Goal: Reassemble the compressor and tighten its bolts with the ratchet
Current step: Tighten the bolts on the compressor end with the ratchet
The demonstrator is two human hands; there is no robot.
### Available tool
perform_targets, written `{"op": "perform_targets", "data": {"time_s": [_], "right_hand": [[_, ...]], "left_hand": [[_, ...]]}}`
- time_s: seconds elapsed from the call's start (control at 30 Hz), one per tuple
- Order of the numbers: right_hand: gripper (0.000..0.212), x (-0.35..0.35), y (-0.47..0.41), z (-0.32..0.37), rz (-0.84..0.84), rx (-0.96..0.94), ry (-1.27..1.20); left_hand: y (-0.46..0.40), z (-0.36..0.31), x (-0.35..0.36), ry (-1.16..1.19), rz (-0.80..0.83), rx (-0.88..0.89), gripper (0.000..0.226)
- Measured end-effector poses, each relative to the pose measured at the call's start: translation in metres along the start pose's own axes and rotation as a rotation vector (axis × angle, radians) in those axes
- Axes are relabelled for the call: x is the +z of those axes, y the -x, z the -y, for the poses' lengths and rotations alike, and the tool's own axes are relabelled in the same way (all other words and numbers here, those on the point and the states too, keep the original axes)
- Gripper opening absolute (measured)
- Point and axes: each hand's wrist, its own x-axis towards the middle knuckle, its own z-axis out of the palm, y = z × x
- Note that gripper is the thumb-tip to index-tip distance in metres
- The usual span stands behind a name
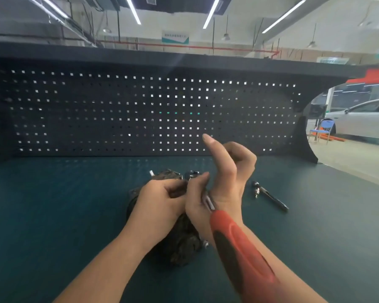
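left hand (pixel 162 200) grips compressor (pixel 179 241) | right hand (pixel 225 171) holds ratchet (pixel 239 241)

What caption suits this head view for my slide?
Both hands work at the dark compressor on a green bench; the red-handled ratchet lies along the right forearm.

A ratchet (pixel 241 243) with a red handle and black grip inset lies beside the right fingers (pixel 208 147). Under the left fingers (pixel 173 189) sits a dark, mottled brown-black compressor (pixel 184 243). Beyond the fingers, a teal bench (pixel 64 204) meets a black pegboard (pixel 118 110) dotted with square holes.
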Motion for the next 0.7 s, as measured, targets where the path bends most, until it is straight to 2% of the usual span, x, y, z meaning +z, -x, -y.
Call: {"op": "perform_targets", "data": {"time_s": [0.03, 0.1, 0.17, 0.23, 0.27, 0.3, 0.37, 0.4, 0.47, 0.53, 0.6, 0.7], "right_hand": [[0.066, -0.002, -0.001, -0.004, -0.001, -0.037, 0.019], [0.056, -0.013, 0.000, -0.022, 0.016, 0.004, 0.021], [0.047, -0.024, 0.005, -0.043, 0.110, 0.163, -0.004], [0.048, -0.024, 0.008, -0.052, 0.207, 0.440, -0.041], [0.049, -0.022, 0.008, -0.050, 0.218, 0.551, -0.092], [0.046, -0.019, 0.007, -0.045, 0.179, 0.571, -0.132], [0.039, -0.014, 0.001, -0.031, 0.030, 0.410, -0.127], [0.041, -0.010, -0.002, -0.022, -0.025, 0.306, -0.092], [0.052, -0.002, -0.005, -0.005, -0.044, 0.122, 0.007], [0.058, 0.002, -0.007, 0.004, 0.014, 0.006, 0.095], [0.053, -0.004, -0.006, -0.005, 0.035, -0.009, 0.094], [0.041, -0.020, 0.001, -0.034, 0.127, 0.176, -0.030]], "left_hand": [[-0.001, 0.000, -0.001, -0.034, 0.012, -0.002, 0.013], [-0.003, -0.002, -0.001, -0.036, 0.060, -0.015, 0.010], [-0.003, -0.005, -0.002, 0.002, 0.112, -0.029, 0.012], [-0.002, -0.005, -0.002, 0.037, 0.122, -0.049, 0.013], [-0.002, -0.005, -0.002, 0.047, 0.102, -0.055, 0.012], [-0.001, -0.004, -0.001, 0.053, 0.069, -0.050, 0.011], [0.000, -0.003, 0.002, 0.078, 0.014, -0.040, 0.010], [0.001, -0.004, 0.003, 0.093, 0.001, -0.046, 0.009], [0.001, -0.003, 0.002, 0.073, -0.006, -0.040, 0.011], [-0.001, -0.001, -0.001, -0.022, 0.004, -0.021, 0.016], [-0.003, 0.000, -0.004, -0.060, 0.044, -0.021, 0.016], [-0.003, -0.002, -0.006, 0.023, 0.138, -0.026, 0.013]]}}
